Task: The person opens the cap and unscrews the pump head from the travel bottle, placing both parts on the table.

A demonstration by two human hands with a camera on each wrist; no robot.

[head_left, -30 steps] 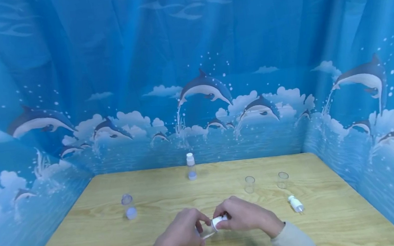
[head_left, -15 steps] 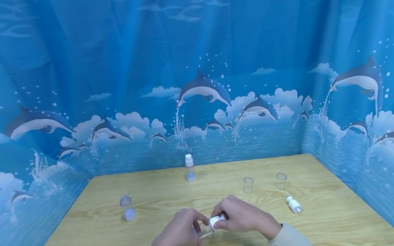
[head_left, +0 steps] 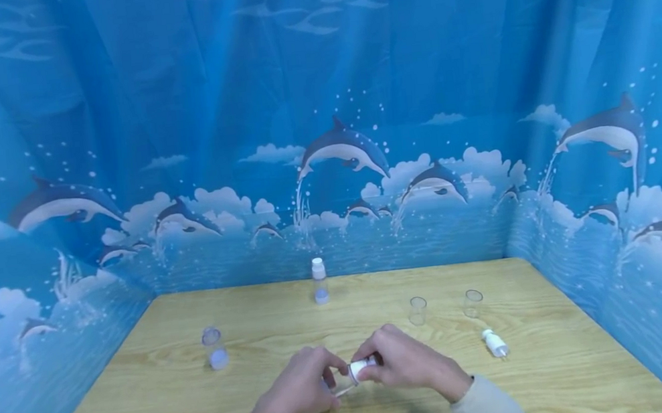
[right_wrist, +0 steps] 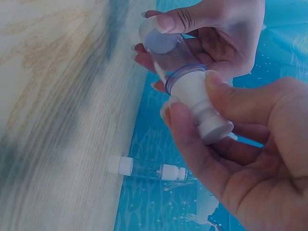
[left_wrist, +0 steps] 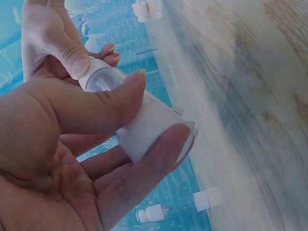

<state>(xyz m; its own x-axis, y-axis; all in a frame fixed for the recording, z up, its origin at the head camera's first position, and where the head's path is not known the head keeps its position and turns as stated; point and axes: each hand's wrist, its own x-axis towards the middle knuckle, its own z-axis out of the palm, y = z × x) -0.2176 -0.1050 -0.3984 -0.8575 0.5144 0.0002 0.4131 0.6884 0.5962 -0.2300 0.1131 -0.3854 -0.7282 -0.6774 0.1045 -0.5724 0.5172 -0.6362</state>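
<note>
In front of me, my left hand grips a small clear bottle near its white base, with the thumb on one side and fingers on the other. The bottle is tilted, its mouth pointing toward my right hand. Between thumb and fingers, my right hand pinches a white pump top. The pump top sits at the bottle's mouth, against its rim; how far it is screwed in cannot be told. A thin white tube shows inside the clear wall. In the left wrist view, my left thumb covers part of the bottle.
On the wooden table, a bottle with a white pump top stands at the back. An open clear bottle stands at left. Two clear caps stand at right, near another white pump top lying down.
Both hands keep hold of the bottle and pump top. My right hand has shifted very slightly left and up with the pump top. The other things on the table have not moved.
</note>
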